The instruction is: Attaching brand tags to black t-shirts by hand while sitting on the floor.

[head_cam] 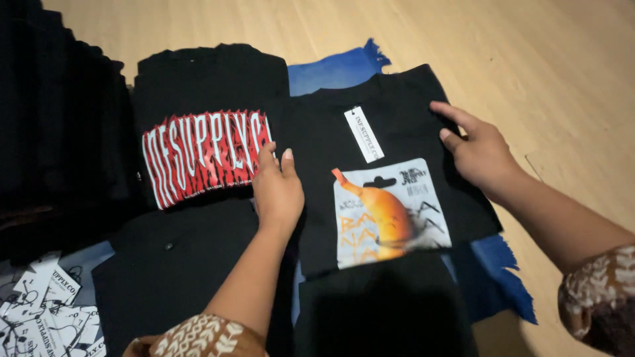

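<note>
Hands flat, holding nothing: left hand (pixel 278 188) and right hand (pixel 479 155) press the edges of a folded black T-shirt (pixel 397 125), centre frame, on blue cloth (pixel 331 69).

We see a folded black shirt with a red and white print (pixel 206 155) at the left, a dark stack of clothes (pixel 59 125) beyond it, white paper tags (pixel 49 311) heaped at the lower left, a blue frayed cloth (pixel 337 69) on the wooden floor (pixel 529 53)
</note>
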